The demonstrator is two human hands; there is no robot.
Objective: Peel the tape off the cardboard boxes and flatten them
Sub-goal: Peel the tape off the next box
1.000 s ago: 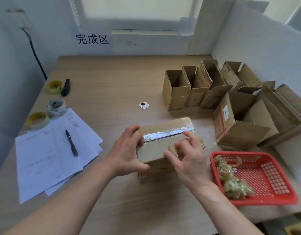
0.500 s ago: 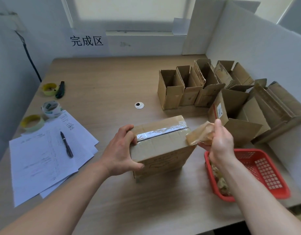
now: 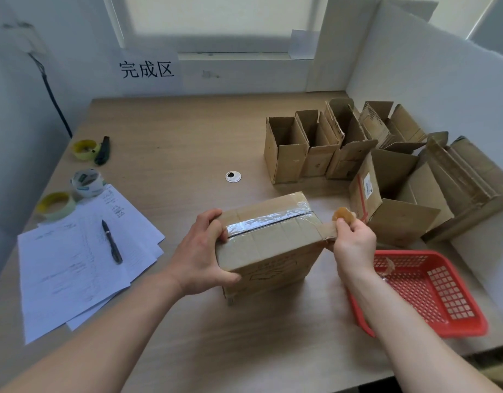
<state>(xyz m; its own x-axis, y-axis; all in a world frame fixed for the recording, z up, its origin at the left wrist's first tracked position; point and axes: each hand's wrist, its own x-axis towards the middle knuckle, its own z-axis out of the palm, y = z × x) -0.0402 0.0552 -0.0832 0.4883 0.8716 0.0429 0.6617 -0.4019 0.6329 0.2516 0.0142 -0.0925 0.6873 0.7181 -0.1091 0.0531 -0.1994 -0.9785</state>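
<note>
Head view looks down on a wooden worktop with a closed cardboard box standing near the middle, a little toward the near edge. A shiny strip of clear tape runs along the seam on its top face. The left hand grips the box at its 9 o'clock end, fingers curled over the top edge and thumb pressed on the near side face. The right hand is just off the box's 3 o'clock corner, fingers closed in a pinch on a brownish strip of peeled tape; that strip stretches from the box corner to the fingers and ends in a crumpled wad above them.

At 4 o'clock from the box a red plastic basket sits on the worktop, partly behind the right forearm, with a scrap of tape inside. At 1 to 2 o'clock stands a group of opened boxes, flaps up, some leaning on one another. At 9 o'clock lie sheets of paper with a black pen on them. Farther off at 10 o'clock are three rolls of tape and a dark utility knife. A small round grommet sits at 12 o'clock.
</note>
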